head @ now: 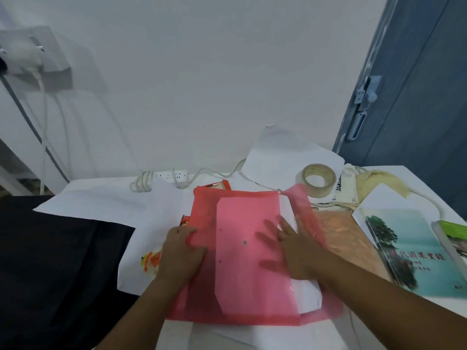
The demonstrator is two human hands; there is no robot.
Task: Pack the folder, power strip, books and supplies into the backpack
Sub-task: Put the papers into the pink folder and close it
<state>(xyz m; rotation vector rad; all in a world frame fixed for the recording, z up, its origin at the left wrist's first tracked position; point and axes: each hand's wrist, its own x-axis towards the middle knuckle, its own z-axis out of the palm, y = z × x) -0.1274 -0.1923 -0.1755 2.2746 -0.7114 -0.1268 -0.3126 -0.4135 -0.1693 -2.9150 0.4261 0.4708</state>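
Observation:
A translucent pink folder [242, 269] lies flat in the middle of the table, its flap folded over white papers [307, 296] that stick out at its right side. My left hand [180, 253] grips the folder's left edge. My right hand [290, 248] lies flat with fingers spread on the flap and the papers. A white power strip [170, 176] with its coiled cord rests at the back against the wall. A teal book [409, 251] and a green book [452, 232] lie at the right. The black backpack [50, 261] lies flat at the left.
A roll of tape [319, 180] sits behind the folder at the right, next to loose white sheets [283, 157] and a beige cloth [379, 184]. An orange-and-yellow wrapper [150, 261] lies by my left hand. A blue door [417, 97] stands at the right.

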